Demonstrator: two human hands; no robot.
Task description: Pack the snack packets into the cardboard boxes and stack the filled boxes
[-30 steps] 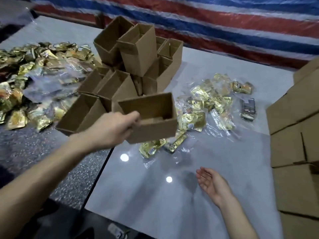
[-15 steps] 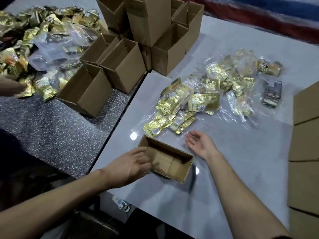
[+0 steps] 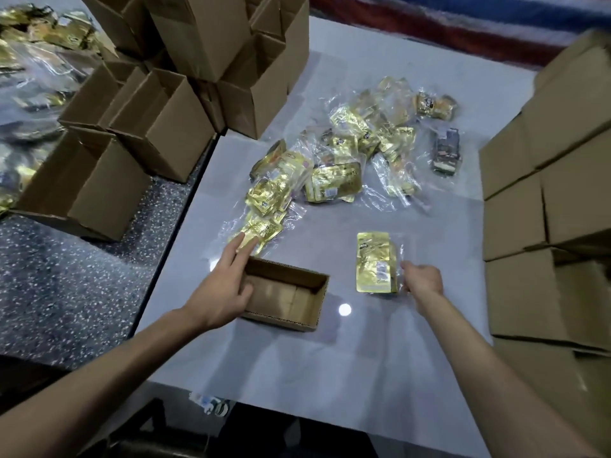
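The box lies open-topped and empty on the pale table, near its front edge. The left hand rests over the box's left end, thumb inside the wall and fingers stretched straight along the outside (not clenched), with the fingertips reaching the nearest gold pouch of the packets. Those lie in a loose heap of clear wrap behind the box, toward the middle of the table. Right of the box and apart from it, a single packet lies flat, a gold pouch in clear film. The right hand has its fingers curled and pinches the film at that packet's right edge. Behind and left, the spare boxes stand open in a jumble, some piled on others, straddling the seam between the pale table and a dark speckled top. More gold pouches are spread at the far left. Along the right edge rises a stack of closed cartons, several high. A red, white and blue striped sheet runs behind the table.
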